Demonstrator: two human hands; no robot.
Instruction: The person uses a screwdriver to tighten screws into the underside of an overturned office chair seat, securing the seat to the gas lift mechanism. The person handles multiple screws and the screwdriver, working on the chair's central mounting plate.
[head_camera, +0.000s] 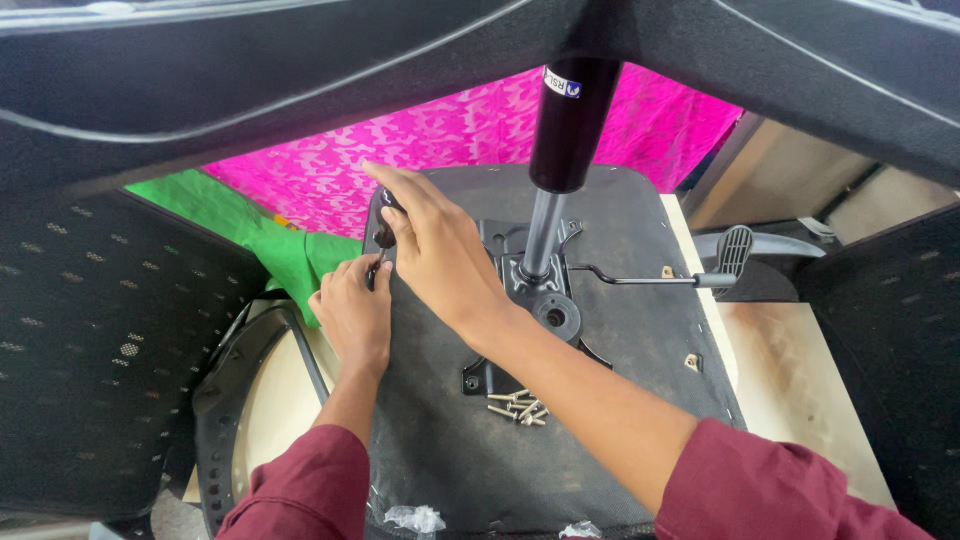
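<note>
Pink patterned cloth (420, 140) hangs at the back of the head view, with a green cloth (270, 240) bunched below it on the left, and a pale wooden table (800, 380) carries the work. One upturned chair seat (610, 230), dark and fabric-covered, lies flat on the table, its metal plate (540, 290) facing up with one black gas cylinder (565, 120) rising from it and one lever (660, 279) reaching toward the right. A small heap of loose screws (518, 405), too tangled to count, lies on the seat near the plate. One black armrest (385, 225) stands at the seat's left edge. The left hand (352, 310) curls around the armrest's lower part, fingers closed on it. The right hand (435, 245) rests over its top, fingers pressed together. Dark chair parts crowd the left, top and right, leaving open room only over the seat's near half.
</note>
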